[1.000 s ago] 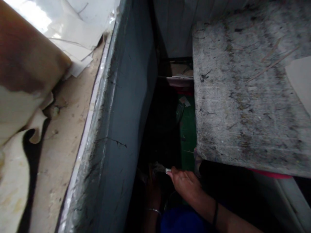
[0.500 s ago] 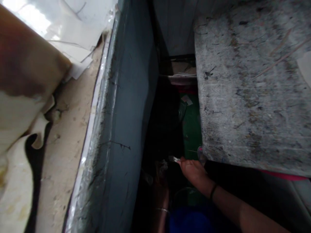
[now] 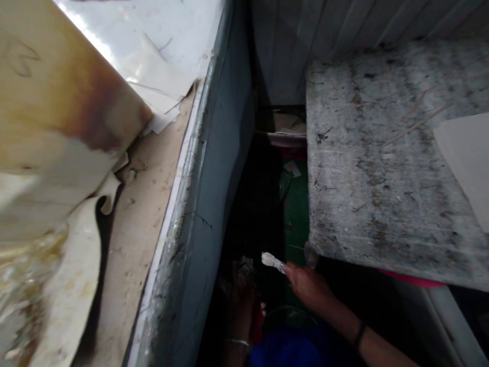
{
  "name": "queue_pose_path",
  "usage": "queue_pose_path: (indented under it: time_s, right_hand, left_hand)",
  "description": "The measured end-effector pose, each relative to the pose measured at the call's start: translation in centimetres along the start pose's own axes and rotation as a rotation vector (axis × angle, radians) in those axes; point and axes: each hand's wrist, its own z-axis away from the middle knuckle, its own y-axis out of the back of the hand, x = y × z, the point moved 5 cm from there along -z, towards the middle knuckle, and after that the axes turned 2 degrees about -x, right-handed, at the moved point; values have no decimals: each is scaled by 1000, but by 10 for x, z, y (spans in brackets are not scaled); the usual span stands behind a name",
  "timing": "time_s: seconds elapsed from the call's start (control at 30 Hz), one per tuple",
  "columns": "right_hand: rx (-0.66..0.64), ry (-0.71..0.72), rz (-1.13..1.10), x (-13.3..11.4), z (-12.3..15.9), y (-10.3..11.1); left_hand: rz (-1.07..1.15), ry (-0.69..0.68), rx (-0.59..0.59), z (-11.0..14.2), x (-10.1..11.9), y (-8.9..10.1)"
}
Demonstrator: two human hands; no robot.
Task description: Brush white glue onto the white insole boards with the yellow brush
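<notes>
My right hand [image 3: 307, 285], a dark band on its wrist, is closed on a small brush-like tool with a pale, blunt tip [image 3: 268, 259]. The tip points left over the dark gap between a blue-grey panel and a grey-topped table. My left hand [image 3: 242, 303] is lower left in shadow, with a thin light bracelet at the wrist. A crumpled whitish thing [image 3: 244, 267] is at its fingertips and seems to be held; its kind and the fingers are hard to make out. The brush tip and this thing are apart.
To the left, the blue-grey panel [image 3: 216, 153] edges a worktop with pale curled sheets [image 3: 82, 285] and a large brown-stained piece [image 3: 84, 92]. On the right is the stained grey tabletop [image 3: 344, 168] with a white sheet [image 3: 468, 158]. Green floor [image 3: 296, 204] shows below.
The view has shifted, and the surroundings sit lower and, on the left, farther right. My left hand and the whitish thing have moved slightly left together. The brush tip now shows more fully.
</notes>
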Motion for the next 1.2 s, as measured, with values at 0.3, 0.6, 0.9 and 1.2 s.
queue_pose_path:
  time_s: [0.3, 0.6, 0.9, 1.2]
  right_hand:
    - [57, 159, -457, -4, 54, 31]
    - [201, 270, -214, -22, 95, 59]
    - [231, 304, 224, -47, 96, 66]
    - [108, 216, 319, -60, 53, 42]
  left_hand:
    - [435, 58, -199, 57, 14, -5]
    - [418, 48, -333, 99, 26, -10]
    - [338, -14, -257, 104, 24, -2]
    - [159, 44, -79, 56, -4, 1]
